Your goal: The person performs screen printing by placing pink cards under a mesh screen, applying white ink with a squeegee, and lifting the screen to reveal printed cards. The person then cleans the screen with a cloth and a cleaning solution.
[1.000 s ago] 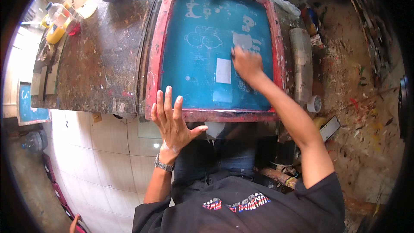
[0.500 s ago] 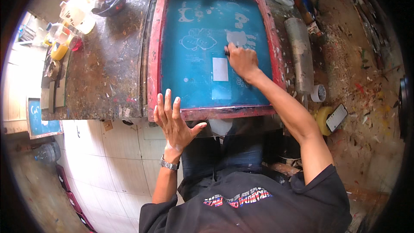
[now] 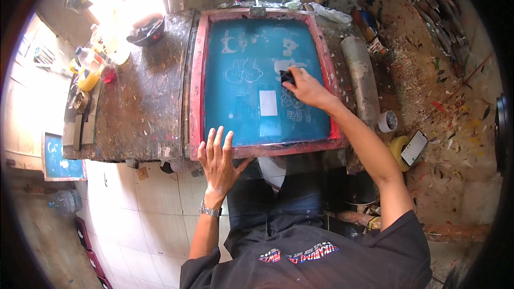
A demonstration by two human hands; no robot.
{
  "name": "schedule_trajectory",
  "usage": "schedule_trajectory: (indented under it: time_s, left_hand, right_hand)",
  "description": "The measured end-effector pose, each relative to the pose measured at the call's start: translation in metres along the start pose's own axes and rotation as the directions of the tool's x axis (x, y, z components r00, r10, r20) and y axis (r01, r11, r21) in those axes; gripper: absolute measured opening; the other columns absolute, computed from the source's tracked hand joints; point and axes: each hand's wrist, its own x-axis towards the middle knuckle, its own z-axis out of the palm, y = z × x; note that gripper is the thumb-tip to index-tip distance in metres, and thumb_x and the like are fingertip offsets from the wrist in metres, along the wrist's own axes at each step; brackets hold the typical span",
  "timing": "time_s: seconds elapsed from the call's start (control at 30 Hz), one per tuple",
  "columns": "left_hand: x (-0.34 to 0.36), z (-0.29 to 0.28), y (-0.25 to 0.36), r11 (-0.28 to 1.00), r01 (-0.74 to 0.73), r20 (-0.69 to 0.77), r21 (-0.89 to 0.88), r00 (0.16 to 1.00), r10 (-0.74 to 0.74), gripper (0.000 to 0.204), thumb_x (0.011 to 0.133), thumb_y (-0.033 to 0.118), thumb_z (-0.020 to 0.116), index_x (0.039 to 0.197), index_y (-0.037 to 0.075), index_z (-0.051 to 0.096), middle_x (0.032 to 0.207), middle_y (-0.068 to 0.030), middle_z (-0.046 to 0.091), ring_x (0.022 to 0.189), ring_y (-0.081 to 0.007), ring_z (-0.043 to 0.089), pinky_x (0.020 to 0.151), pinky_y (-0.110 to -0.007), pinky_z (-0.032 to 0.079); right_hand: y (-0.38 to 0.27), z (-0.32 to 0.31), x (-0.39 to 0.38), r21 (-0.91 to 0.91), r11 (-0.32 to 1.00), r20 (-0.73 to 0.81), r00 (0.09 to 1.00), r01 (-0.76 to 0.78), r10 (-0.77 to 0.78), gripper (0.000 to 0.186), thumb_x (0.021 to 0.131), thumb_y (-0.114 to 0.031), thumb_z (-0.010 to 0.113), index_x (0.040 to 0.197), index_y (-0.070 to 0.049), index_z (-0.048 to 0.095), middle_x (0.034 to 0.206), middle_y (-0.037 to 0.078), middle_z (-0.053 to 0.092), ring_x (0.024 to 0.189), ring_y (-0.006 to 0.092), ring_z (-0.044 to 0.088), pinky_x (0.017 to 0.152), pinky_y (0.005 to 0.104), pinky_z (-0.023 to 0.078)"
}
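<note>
Screen [image 3: 241, 123], blue mesh in a worn red frame [image 3: 196, 91], lies on the dk stained bench [image 3: 144, 96], pale animal outlines & small motifs across its mesh, plus a white rectangle [image 3: 268, 103] a bit R of its centre. Hands are apart. R hand [image 3: 308, 86] is over the screen's R half, fingers closed on a small black pad [image 3: 287, 78] by a pale filled shape; can't tell how firmly it meets the mesh. L hand [image 3: 218, 160] is at the screen's near edge toward the L corner, palm down, fingers spread & holding nothing; can't tell if the fingertips touch the mesh or frame. Metal watch [image 3: 211, 209] on that wrist, nearer the person than the screen. Metal clamp [image 3: 257, 10] sits mid-way along the screen's far edge, crumpled clear plastic [image 3: 331, 13] by its far R corner. L of the screen, toward the bench's far side: dk bowl [image 3: 147, 33] w/ stuff in it, then a yellow container [image 3: 87, 80] further L. R of the screen: long grey cylinder [image 3: 361, 75], round white tub [image 3: 387, 121] & phone [image 3: 414, 147] tilted against a yellow thing [image 3: 397, 151], the phone approx level w/ the screen's near edge
</note>
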Motion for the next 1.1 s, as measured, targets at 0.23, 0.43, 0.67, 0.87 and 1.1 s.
schedule_trajectory:
  time_s: [0.23,0.43,0.67,0.87,1.1]
  left_hand:
    - [-0.002,0.005,-0.002,0.999,0.011,-0.051,-0.038,0.999,-0.013,0.098,0.079,0.058,0.086,0.154,0.011,0.044,0.159,-0.0160,0.048,0.150,-0.0354,0.041,0.121,-0.053,0.028]
    - [-0.001,0.006,-0.001,1.000,0.026,-0.030,-0.006,0.999,-0.027,0.102,0.077,0.060,0.087,0.155,0.011,0.041,0.159,-0.0158,0.048,0.150,-0.0363,0.042,0.121,-0.053,0.028]
    - [-0.005,0.006,-0.002,0.998,0.049,0.009,-0.026,0.999,-0.049,0.103,0.076,0.058,0.088,0.155,0.011,0.041,0.159,-0.0155,0.048,0.150,-0.0367,0.041,0.121,-0.054,0.027]
    - [-0.003,0.008,-0.001,0.999,0.035,-0.034,-0.013,0.999,-0.036,0.107,0.072,0.058,0.090,0.154,0.011,0.042,0.158,-0.0149,0.049,0.150,-0.0356,0.041,0.121,-0.054,0.027]
    - [-0.005,-0.003,0.001,0.998,0.040,0.066,0.056,0.997,-0.044,0.106,0.073,0.058,0.088,0.157,0.012,0.042,0.162,-0.0144,0.044,0.152,-0.0360,0.039,0.125,-0.056,0.022]
  right_hand:
    - [-0.034,0.001,-0.021,-0.048,0.944,0.482,0.836,0.326,-0.264,0.013,0.100,-0.017,0.055,0.110,-0.014,0.063,0.078,0.018,0.071,0.067,0.0381,0.075,0.056,0.0507,0.061]
    - [-0.032,0.025,0.016,-0.231,0.920,0.489,0.855,0.316,-0.171,0.008,0.095,-0.020,0.060,0.099,-0.013,0.060,0.076,0.013,0.070,0.060,0.0361,0.072,0.052,0.0493,0.058]
    - [-0.043,0.037,0.026,-0.238,0.942,0.406,0.905,0.237,-0.126,0.007,0.096,-0.015,0.057,0.098,-0.013,0.063,0.071,0.017,0.069,0.063,0.0361,0.074,0.053,0.0505,0.059]
    - [-0.042,0.049,0.027,-0.189,0.977,0.335,0.942,0.102,-0.034,0.014,0.091,-0.026,0.066,0.098,-0.013,0.068,0.074,0.019,0.074,0.066,0.0392,0.075,0.058,0.0512,0.059]
    - [-0.088,0.040,-0.015,0.121,0.989,0.702,0.696,0.088,-0.148,0.038,0.096,-0.041,0.057,0.110,-0.011,0.077,0.098,0.022,0.077,0.094,0.0416,0.076,0.082,0.0563,0.060]
